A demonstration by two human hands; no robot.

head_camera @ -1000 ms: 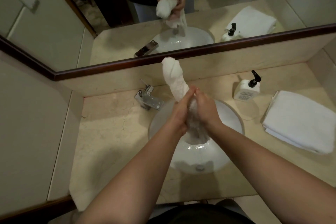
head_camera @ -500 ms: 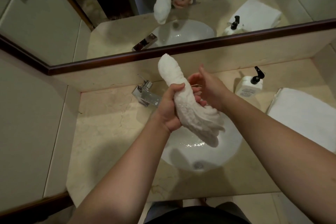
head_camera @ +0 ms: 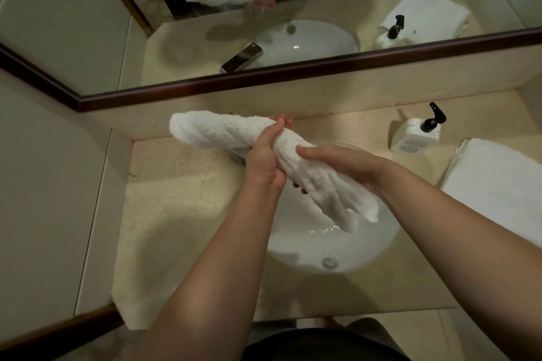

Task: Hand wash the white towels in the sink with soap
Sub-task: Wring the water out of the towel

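A beige marble table (head_camera: 176,214) carries everything, with a dark-framed mirror (head_camera: 264,79) running along its far edge. A round white sink (head_camera: 331,246) is set into the table's middle, toward the near edge, its metal drain (head_camera: 329,262) showing at the bottom and a little water glinting on the basin wall. A stack of folded white towels (head_camera: 495,184) lies at the table's right edge. Above the sink, held clear of the basin, is a twisted white towel (head_camera: 223,133), rolled into a thick rope that slants from above the table's far left side down toward the sink's right half. The left hand (head_camera: 264,155) grips the towel's middle, fingers curled round it. The right hand (head_camera: 337,164) holds the towel's lower part, thumb lying across the top and fingers wrapped underneath. A white soap bottle (head_camera: 413,135) with a black pump stands near the far right corner, just beside the folded towels. The faucet (head_camera: 237,157) is mostly hidden behind the left hand.
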